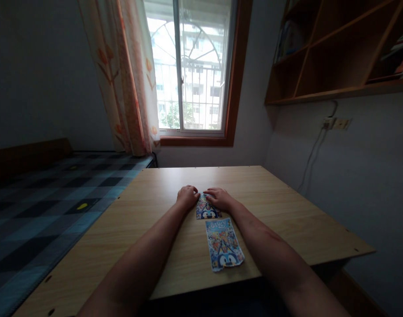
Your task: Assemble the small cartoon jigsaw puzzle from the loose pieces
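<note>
The nearer printed sheet (225,248), lying on the table (280,211), carries one word that can be read: "BLUEY", in pale, rounded capitals across its top edge, above the crowded coloured artwork. The letters are slightly blurred. On the farther printed sheet (206,210), partly under the fingers of the right hand (219,199), no lettering can be made out. A short row of tiny red and dark marks runs along the bottom rail of the window frame (201,132), toward its left end; they are too small to read.
</note>
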The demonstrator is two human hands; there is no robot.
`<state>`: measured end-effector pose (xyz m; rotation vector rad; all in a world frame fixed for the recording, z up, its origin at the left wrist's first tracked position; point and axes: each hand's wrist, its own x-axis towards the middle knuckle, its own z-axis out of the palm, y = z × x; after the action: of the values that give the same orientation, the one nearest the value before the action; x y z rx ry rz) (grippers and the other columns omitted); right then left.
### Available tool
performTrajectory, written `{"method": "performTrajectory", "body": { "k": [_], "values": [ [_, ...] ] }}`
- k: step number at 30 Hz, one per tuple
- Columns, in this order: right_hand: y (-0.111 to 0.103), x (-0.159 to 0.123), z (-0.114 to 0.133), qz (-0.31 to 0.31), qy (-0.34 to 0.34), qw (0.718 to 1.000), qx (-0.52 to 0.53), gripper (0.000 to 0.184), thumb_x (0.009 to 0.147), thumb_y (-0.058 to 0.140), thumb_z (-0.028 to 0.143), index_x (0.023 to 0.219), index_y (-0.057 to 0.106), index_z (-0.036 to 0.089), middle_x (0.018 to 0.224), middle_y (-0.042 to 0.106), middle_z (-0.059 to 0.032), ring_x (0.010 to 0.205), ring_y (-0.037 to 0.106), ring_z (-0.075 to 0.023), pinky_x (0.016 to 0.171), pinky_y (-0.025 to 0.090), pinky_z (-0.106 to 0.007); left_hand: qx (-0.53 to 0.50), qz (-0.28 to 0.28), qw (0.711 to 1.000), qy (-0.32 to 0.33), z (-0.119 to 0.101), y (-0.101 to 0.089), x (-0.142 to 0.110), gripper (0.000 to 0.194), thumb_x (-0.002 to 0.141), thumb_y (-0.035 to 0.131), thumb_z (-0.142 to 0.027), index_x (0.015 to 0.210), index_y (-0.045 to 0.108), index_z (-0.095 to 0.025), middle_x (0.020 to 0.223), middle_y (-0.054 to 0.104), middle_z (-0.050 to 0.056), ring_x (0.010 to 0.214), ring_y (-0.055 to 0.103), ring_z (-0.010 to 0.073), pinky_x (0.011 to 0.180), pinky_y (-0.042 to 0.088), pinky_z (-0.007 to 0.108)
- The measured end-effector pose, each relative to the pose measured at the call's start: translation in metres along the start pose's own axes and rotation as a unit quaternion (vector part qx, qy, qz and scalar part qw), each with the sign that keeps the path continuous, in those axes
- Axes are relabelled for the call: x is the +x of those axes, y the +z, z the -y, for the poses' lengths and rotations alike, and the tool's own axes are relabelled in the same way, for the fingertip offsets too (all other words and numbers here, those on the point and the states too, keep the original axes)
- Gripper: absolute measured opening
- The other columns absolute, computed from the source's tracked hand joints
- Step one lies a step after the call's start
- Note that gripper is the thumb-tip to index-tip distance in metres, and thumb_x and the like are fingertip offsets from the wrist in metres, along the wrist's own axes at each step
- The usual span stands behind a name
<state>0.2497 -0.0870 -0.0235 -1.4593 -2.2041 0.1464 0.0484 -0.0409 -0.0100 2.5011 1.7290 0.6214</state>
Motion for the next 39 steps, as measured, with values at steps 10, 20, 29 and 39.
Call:
{"method": "performTrajectory", "body": {
  "k": [10,20,29,39],
  "values": [
    [-0.0002,-0.0006,0.0003,0.027,0.007,1.0,-0.004,0.047,0.097,0.053,0.05,0.138,0.064,0.028,0.148,0.057,-0.0092,0.139,0.049,-0.025,0.118,0.032,-0.042,0.002,-0.005,1.0,0.003,-0.0004,0.0014,-0.0008,0.031,0.087,0.061,-0.04,0.105,0.077,-0.022,0.119,0.072,0.009,0.116,0.063,0.0275,0.105,0.047,0.038],
    [0.0,-0.0001,-0.001,0.023,0.006,1.0,0.002,0.047,0.097,0.053,0.051,0.137,0.064,0.03,0.148,0.057,-0.0081,0.14,0.049,-0.0251,0.118,0.032,-0.043,-0.002,-0.007,1.0,0.008,-0.0007,-0.0005,-0.0009,0.03,0.086,0.061,-0.04,0.103,0.078,-0.022,0.118,0.073,0.009,0.113,0.065,0.0261,0.105,0.048,0.036],
    [-0.0022,-0.0014,0.0021,0.028,0.01,1.0,-0.003,0.046,0.096,0.054,0.051,0.136,0.065,0.032,0.147,0.058,-0.0069,0.139,0.05,-0.0253,0.117,0.033,-0.043,0.004,0.001,1.0,0.008,-0.001,-0.0002,0.0004,0.028,0.086,0.062,-0.04,0.102,0.078,-0.023,0.118,0.073,0.009,0.113,0.064,0.0266,0.103,0.048,0.037],
    [-0.0011,-0.002,0.0022,0.028,0.009,1.0,-0.005,0.048,0.096,0.055,0.053,0.14,0.061,0.034,0.148,0.057,-0.0065,0.139,0.05,-0.0258,0.117,0.033,-0.044,0.0,0.005,1.0,-0.001,0.0004,0.0009,0.0015,0.028,0.087,0.063,-0.041,0.103,0.077,-0.023,0.119,0.072,0.008,0.115,0.064,0.0262,0.104,0.048,0.036]
  ]
}}
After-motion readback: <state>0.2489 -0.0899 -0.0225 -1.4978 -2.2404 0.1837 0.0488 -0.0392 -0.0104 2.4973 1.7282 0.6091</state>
